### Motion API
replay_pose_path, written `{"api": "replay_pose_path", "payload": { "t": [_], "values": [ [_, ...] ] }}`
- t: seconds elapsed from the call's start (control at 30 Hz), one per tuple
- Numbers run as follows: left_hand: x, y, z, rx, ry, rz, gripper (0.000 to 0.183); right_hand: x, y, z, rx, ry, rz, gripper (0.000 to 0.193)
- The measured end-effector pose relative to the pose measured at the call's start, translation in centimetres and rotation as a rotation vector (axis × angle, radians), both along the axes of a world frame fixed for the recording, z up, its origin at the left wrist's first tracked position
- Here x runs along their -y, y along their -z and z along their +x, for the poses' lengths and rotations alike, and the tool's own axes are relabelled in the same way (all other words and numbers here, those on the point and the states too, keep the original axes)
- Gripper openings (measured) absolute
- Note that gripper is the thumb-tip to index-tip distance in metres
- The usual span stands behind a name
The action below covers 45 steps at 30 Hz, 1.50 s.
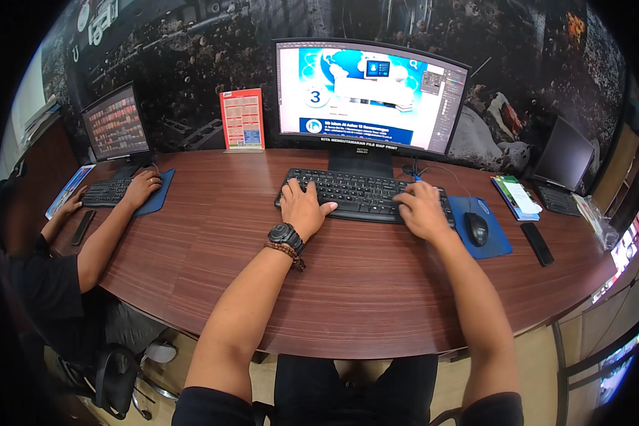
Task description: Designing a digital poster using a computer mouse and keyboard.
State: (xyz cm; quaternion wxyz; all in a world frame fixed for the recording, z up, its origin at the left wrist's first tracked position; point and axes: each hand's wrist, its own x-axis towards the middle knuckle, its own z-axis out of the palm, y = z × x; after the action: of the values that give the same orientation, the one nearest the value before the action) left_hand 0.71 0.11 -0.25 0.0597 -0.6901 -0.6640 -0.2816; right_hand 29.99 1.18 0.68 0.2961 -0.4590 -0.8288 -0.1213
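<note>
A black keyboard point(362, 197) lies on the desk below a large monitor point(369, 99), whose screen shows a blue and white graphic layout. My left hand point(303, 211) rests on the keyboard's left end, fingers spread over the keys and thumb stretched to the right. On that wrist are a black watch and a beaded bracelet. Over the right part of the keys lies my right hand point(424, 211), its fingers bent and slightly blurred; whether it is open or closed is unclear. A black mouse point(476, 228) sits on a blue mouse pad point(500, 240) just right of this hand.
At left, a co-worker point(57, 277) uses another keyboard point(106, 192) before a second monitor point(117, 124). A red desk calendar point(243, 119) stands left of my monitor. At right are a black phone point(537, 244), booklets point(516, 197) and a dark monitor point(564, 155).
</note>
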Motion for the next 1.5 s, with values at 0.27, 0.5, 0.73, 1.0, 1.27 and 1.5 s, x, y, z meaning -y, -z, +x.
{"api": "replay_pose_path", "payload": {
  "t": [0.27, 0.5, 0.73, 1.0, 1.27, 1.5],
  "values": [
    [-0.2, 0.1, 0.1, -0.032, -0.001, -0.043, 0.08, -2.7, 1.5, -9.0, -0.088, 0.124, -0.125, 0.032],
    [-0.2, 0.0, -0.2, 0.002, 0.006, -0.07, 0.081, -3.2, 0.8, -7.9, -0.071, 0.192, -0.068, 0.029],
    [-0.5, 0.2, 0.1, -0.022, -0.02, -0.089, 0.08, -2.5, 2.4, -1.1, -0.023, 0.384, 0.149, 0.021],
    [0.0, -0.1, -0.3, 0.04, 0.039, -0.088, 0.066, 2.7, -1.0, 7.1, -0.098, 0.618, -0.025, 0.027],
    [-0.2, -0.4, -0.2, 0.049, 0.054, -0.132, 0.064, 4.7, 1.3, 13.6, -0.314, 0.388, -0.015, 0.033],
    [0.0, -0.2, 0.0, 0.029, 0.056, -0.074, 0.058, 5.1, 1.8, 13.1, -0.355, 0.412, -0.017, 0.032]
  ]
}}
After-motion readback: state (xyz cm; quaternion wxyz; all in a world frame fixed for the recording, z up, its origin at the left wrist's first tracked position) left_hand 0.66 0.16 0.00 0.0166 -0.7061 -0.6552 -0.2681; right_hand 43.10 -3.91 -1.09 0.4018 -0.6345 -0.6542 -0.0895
